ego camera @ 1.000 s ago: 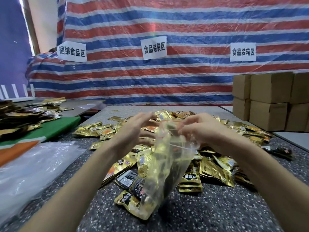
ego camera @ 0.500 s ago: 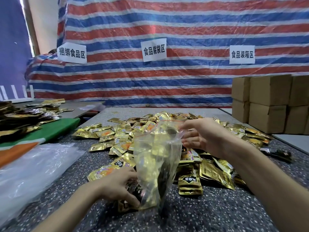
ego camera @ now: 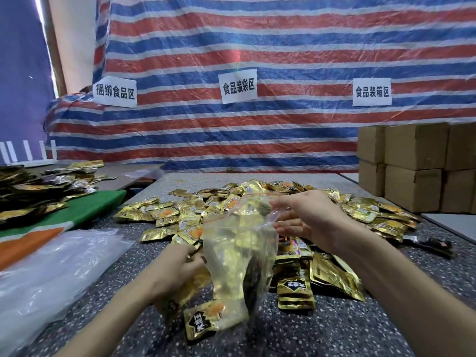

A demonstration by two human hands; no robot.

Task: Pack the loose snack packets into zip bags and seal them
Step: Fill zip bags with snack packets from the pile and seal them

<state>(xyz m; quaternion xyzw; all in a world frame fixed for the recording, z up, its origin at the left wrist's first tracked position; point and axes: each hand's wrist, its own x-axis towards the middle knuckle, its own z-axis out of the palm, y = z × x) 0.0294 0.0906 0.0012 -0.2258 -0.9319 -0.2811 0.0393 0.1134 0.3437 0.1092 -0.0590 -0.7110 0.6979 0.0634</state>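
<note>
On a red, white and blue striped tarp [ego camera: 257, 47], the left sign [ego camera: 114, 94] reads 捆绑食品区, the middle sign [ego camera: 238, 86] 食品装袋区 and the right sign [ego camera: 372, 92] 食品装箱区. A worker's left hand [ego camera: 180, 264] reaches down among gold snack packets [ego camera: 159, 213], its fingers half hidden, so its grip cannot be told. The right hand [ego camera: 306, 215] pinches the open mouth of a part-filled clear zip bag [ego camera: 237, 248], holding it upright over the pile. Clear plastic sheeting [ego camera: 51, 266], a speckled grey table [ego camera: 334, 331] and stacked cardboard boxes [ego camera: 414, 148] fill the room.
</note>
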